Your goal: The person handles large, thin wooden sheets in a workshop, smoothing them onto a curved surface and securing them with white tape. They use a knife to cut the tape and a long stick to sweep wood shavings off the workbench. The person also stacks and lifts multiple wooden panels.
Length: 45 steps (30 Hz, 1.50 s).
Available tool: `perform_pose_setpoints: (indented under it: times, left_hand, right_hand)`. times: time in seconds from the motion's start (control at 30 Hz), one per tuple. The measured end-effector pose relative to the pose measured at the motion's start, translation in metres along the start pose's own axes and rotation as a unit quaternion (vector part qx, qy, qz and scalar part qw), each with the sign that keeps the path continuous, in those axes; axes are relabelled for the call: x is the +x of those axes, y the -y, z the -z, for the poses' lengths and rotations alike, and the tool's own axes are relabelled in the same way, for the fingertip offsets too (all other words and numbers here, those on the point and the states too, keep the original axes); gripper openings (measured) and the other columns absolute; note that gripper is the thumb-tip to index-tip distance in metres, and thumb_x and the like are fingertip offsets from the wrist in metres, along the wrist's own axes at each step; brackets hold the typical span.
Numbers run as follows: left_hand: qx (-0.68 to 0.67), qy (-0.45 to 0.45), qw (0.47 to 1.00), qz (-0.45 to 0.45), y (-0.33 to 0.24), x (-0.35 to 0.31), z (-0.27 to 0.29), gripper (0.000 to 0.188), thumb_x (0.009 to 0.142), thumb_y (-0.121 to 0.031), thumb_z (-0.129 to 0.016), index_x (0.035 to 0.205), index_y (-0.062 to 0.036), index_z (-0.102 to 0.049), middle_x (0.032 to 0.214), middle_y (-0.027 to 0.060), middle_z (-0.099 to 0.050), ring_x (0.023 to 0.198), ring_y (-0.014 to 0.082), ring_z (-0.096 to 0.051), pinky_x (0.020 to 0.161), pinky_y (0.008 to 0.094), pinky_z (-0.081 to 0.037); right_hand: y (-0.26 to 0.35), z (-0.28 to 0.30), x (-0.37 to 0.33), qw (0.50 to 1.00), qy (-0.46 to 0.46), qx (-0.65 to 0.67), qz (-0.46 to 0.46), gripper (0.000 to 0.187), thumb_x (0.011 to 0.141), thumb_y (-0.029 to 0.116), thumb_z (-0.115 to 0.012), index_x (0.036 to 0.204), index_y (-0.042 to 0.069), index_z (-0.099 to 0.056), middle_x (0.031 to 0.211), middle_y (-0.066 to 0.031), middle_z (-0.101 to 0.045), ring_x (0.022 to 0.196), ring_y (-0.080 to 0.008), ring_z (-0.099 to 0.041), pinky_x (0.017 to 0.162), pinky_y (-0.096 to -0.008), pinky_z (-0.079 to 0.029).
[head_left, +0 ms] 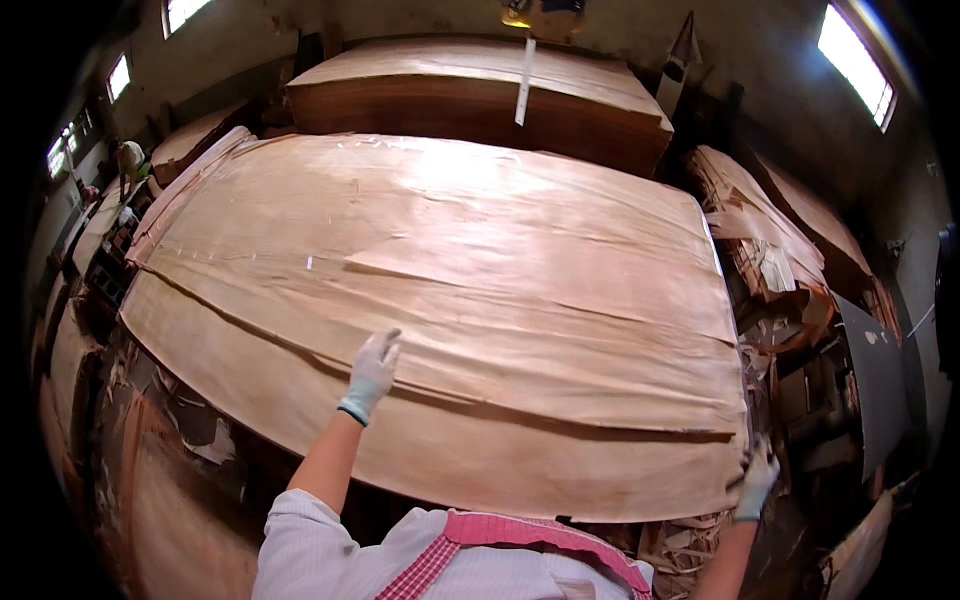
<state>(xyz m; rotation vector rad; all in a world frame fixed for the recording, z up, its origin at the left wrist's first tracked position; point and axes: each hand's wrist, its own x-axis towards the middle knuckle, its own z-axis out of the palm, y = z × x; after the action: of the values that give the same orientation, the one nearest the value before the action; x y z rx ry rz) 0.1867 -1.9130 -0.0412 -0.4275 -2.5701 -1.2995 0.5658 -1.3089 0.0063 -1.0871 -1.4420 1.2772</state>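
Observation:
Before me lies a wide stack topped with thin tan wood veneer sheets [560, 350], their surface rippled and overlapping. A raised, wavy veneer edge [540, 412] runs across the near part, above a smoother strip of veneer [470, 450]. My left hand [373, 372], in a pale glove with a green cuff, is over that raised edge at centre left, fingers stretched out and holding nothing. At the near right corner, my right hand [759, 482], gloved too, has its dark fingertips curled at the sheet's edge; its grip there is partly hidden.
Behind the stack stands another tall veneer pile [480, 105], with a white strip [525, 80] hanging over its front. Torn veneer [750, 220] is heaped at right, beside a grey panel [870, 380]. Scraps [685, 545] litter the floor. Another person [130, 165] is far left.

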Motion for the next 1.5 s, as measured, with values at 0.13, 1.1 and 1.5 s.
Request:
perform_pose_setpoints:
  times: [0.13, 1.1, 1.5]
  left_hand:
    - [-0.036, 0.055, 0.998, 0.003, -0.021, 0.035, 0.03, 0.026, 0.091, -0.011, -0.054, 0.114, -0.0002, -0.059, 0.106, 0.0201, -0.063, 0.096, 0.0323, -0.062, 0.083, 0.0367, -0.049]
    - [-0.008, 0.057, 0.976, -0.21, 0.038, 0.298, 0.022, 0.03, 0.09, -0.015, -0.056, 0.116, -0.0008, -0.056, 0.105, 0.0176, -0.063, 0.097, 0.0362, -0.057, 0.083, 0.043, -0.045]
    - [-0.429, 0.351, 0.828, -0.081, -0.254, 0.453, -0.009, 0.02, 0.095, -0.014, -0.056, 0.104, 0.0027, -0.062, 0.097, 0.0122, -0.067, 0.09, 0.0197, -0.067, 0.08, 0.0246, -0.06]
  right_hand:
    - [0.094, -0.221, -0.06, 0.964, 0.263, -0.008, 0.041, 0.018, 0.095, 0.016, -0.059, 0.112, 0.009, -0.063, 0.07, 0.0055, -0.052, 0.05, 0.0008, -0.038, 0.041, -0.0142, -0.026]
    - [0.158, -0.796, -0.036, 0.89, 0.354, 0.118, 0.261, 0.013, 0.089, 0.014, -0.054, 0.081, 0.003, -0.053, 0.071, -0.0009, -0.051, 0.067, -0.0123, -0.046, 0.062, -0.0305, -0.04]
    - [-0.033, -0.578, -0.21, 0.909, 0.406, -0.02, 0.095, 0.014, 0.092, 0.019, -0.06, 0.092, 0.005, -0.059, 0.08, -0.0067, -0.058, 0.069, -0.0146, -0.052, 0.063, -0.0311, -0.044]
